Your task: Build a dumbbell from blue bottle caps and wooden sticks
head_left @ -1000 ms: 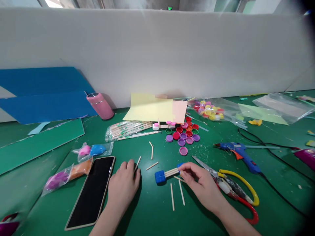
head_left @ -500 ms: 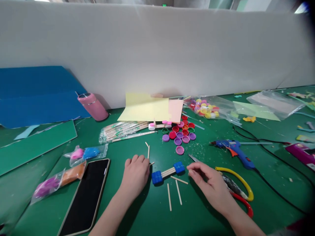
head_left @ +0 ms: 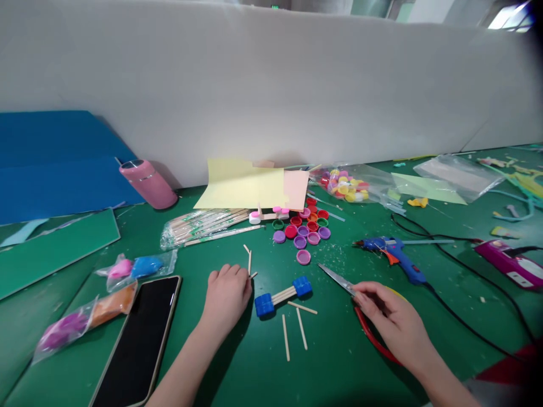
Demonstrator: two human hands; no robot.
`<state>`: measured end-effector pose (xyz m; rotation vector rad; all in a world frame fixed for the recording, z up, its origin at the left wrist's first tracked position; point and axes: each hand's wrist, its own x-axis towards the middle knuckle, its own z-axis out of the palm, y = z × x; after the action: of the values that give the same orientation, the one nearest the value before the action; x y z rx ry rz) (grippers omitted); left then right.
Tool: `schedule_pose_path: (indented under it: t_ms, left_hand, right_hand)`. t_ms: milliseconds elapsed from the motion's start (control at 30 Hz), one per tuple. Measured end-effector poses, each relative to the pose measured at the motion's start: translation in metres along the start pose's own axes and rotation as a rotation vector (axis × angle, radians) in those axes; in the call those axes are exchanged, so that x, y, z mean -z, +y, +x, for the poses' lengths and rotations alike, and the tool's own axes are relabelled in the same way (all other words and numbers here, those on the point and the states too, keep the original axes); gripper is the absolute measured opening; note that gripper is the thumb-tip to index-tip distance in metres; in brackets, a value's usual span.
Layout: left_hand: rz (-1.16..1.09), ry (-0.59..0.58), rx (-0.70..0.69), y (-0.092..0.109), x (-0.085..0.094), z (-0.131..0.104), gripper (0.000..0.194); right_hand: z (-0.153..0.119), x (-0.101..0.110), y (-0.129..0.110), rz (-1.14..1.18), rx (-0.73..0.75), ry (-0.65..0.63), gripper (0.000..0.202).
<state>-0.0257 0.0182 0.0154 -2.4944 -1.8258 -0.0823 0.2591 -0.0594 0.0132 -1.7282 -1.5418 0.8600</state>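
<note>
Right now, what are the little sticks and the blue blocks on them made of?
The sticks look like bare wood: pale tan, matte, thin and straight. The blue blocks seem to be plastic, perhaps stacked bottle caps: bright even colour, ribbed sides. The scissors under the right hand have a shiny metal blade.

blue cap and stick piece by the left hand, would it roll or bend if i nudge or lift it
The blue cap and stick piece probably slides rather than rolls: its end caps look blocky. It seems light, being thin wooden sticks and small plastic caps. The sticks look stiff but slender, so the joints may give if it is lifted by one end.
</note>
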Motion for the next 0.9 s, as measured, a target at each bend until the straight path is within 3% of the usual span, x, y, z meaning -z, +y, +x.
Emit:
schedule_pose_path:
  t_ms: [267,333,367,433,567,733,900]
  left_hand:
    - [-0.094,0.19,0.018,0.003,0.015,-0.02,0.02]
    - [-0.241,0.34,-0.091,0.016,0.017,-0.033,0.016]
    - [-0.297,0.356,-0.156,0.025,0.016,-0.041,0.014]
    - [-0.367,0.327,-0.273,0.045,0.012,-0.054,0.014]
    - [-0.331,0.178,-0.321,0.074,-0.002,-0.07,0.016]
    - [-0.252,0.056,-0.301,0.082,-0.013,-0.071,0.023]
    - [-0.261,0.081,-0.327,0.083,-0.022,-0.071,0.018]
  right_hand:
    - [-0.008,0.023,0.026,-0.316,0.091,0.145,0.021]
    - [-0.01,0.022,0.03,-0.348,0.126,0.177,0.02]
    - [-0.011,0.019,0.029,-0.352,0.15,0.19,0.019]
    - [-0.012,0.009,0.018,-0.342,0.213,0.178,0.016]
    - [-0.008,-0.025,-0.018,-0.297,0.356,-0.093,0.018]
    - [0.005,-0.055,-0.048,-0.52,0.353,-0.268,0.017]
    - [0.01,-0.057,-0.056,-0.651,0.323,-0.348,0.014]
